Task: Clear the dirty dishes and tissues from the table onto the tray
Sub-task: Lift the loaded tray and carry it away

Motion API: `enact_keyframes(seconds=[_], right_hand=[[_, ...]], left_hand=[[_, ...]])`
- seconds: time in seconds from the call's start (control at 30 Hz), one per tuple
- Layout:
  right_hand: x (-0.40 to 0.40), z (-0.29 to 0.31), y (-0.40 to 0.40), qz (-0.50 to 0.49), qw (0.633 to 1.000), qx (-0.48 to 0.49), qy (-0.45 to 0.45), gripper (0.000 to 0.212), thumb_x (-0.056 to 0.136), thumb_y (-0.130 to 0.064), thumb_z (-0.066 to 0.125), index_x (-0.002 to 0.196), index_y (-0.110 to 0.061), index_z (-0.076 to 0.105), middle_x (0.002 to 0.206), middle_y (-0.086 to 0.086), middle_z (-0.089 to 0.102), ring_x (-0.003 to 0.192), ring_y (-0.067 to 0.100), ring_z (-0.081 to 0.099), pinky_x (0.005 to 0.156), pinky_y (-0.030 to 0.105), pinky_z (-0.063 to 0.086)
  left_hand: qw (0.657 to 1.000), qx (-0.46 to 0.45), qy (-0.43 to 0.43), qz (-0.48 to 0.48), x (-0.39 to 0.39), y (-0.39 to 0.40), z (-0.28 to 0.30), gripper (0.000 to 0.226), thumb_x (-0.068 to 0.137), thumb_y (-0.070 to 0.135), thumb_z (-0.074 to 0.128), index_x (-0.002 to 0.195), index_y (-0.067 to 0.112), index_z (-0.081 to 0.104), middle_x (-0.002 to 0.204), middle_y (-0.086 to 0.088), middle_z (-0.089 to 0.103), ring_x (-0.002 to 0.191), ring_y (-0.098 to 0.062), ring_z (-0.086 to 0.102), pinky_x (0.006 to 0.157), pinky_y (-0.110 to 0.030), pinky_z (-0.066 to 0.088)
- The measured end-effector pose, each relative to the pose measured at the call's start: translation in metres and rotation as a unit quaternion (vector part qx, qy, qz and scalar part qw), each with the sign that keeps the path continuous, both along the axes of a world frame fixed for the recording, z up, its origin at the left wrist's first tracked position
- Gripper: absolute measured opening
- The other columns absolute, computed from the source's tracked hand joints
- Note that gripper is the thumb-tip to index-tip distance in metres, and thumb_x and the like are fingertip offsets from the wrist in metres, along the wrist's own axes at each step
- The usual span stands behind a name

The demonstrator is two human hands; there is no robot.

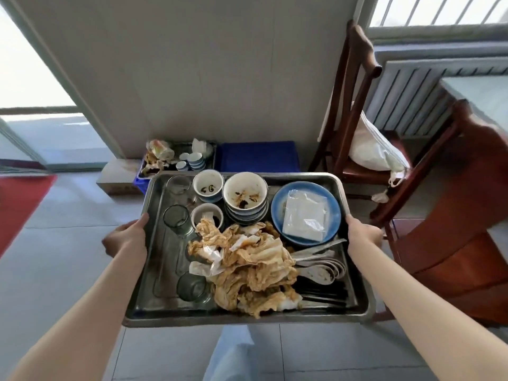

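- Head view, lower centre of frame: steel tray (154,243) carried in the air over the tiled floor (68,243).
- Left hand (125,237) at centre left — thumb lies over the tray's left rim, fingers curled beneath it, gripping.
- Right hand (362,232) at centre right grips the right rim; fingers mostly hidden under the edge.
- On the tray, middle: heap of stained tissues (247,268); stacked bowls (245,198) behind it; blue plate (277,215) with a clear packet, right; spoons (324,266) below the plate; three glasses (177,222) along the left side.
- Upper centre, against the wall: blue crate (257,156) — beside it a second tray of dishes (189,158).
- Right of frame: wooden chairs (354,105).
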State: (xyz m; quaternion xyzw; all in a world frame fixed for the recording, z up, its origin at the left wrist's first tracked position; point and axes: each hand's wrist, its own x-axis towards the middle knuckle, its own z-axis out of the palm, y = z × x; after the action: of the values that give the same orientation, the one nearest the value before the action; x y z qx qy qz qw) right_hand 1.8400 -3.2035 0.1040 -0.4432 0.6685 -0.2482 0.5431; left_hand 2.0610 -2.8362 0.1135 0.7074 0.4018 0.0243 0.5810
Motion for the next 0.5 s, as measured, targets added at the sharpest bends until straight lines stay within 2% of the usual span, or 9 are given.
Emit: enact_keyframes(seconds=[0.1,0.2,0.27,0.4,0.5], right_hand=[[0.058,-0.005,-0.026,-0.012,1.000,0.018,-0.008,0.043,0.068,-0.032,0.079,0.097,-0.001,0.067,0.094,0.010,0.067,0.074,0.023,0.057,0.072,0.025,0.042],[0.112,-0.011,-0.057,-0.036,0.999,0.007,-0.003,0.035,0.068,-0.031,0.080,0.088,-0.005,0.066,0.082,0.007,0.061,0.072,0.022,0.056,0.071,0.025,0.042],[0.144,-0.013,-0.076,-0.037,0.999,0.009,0.003,0.030,0.069,-0.031,0.079,0.082,-0.010,0.063,0.083,0.006,0.060,0.075,0.023,0.057,0.073,0.028,0.045],[0.207,-0.027,-0.126,-0.041,0.999,0.005,0.018,0.030,0.068,-0.033,0.080,0.069,-0.012,0.058,0.083,0.006,0.062,0.074,0.024,0.058,0.075,0.029,0.047],[0.252,-0.041,-0.166,-0.041,0.999,0.006,0.032,0.037,0.066,-0.037,0.080,0.084,-0.008,0.068,0.085,0.006,0.063,0.077,0.024,0.058,0.080,0.031,0.049]], left_hand=[[1.000,0.009,-0.003,-0.024,0.065,-0.035,0.005,0.031,0.054,0.036,0.090,0.065,0.020,0.066,0.070,-0.005,0.066,0.061,-0.021,0.062,0.073,-0.027,0.054],[0.999,0.010,0.000,-0.036,0.125,-0.068,0.002,0.031,0.055,0.037,0.089,0.069,0.020,0.068,0.074,-0.006,0.066,0.064,-0.022,0.062,0.074,-0.028,0.054],[0.999,0.008,-0.002,-0.043,0.157,-0.091,0.001,0.031,0.055,0.037,0.089,0.074,0.021,0.070,0.077,-0.005,0.067,0.069,-0.022,0.063,0.076,-0.028,0.054],[0.999,-0.002,0.002,-0.034,0.224,-0.140,-0.012,0.032,0.054,0.037,0.089,0.064,0.022,0.064,0.076,-0.002,0.066,0.066,-0.018,0.061,0.071,-0.024,0.050],[0.999,-0.006,0.015,-0.033,0.272,-0.179,-0.029,0.033,0.053,0.038,0.090,0.067,0.020,0.067,0.078,-0.003,0.067,0.070,-0.020,0.064,0.077,-0.028,0.054]])
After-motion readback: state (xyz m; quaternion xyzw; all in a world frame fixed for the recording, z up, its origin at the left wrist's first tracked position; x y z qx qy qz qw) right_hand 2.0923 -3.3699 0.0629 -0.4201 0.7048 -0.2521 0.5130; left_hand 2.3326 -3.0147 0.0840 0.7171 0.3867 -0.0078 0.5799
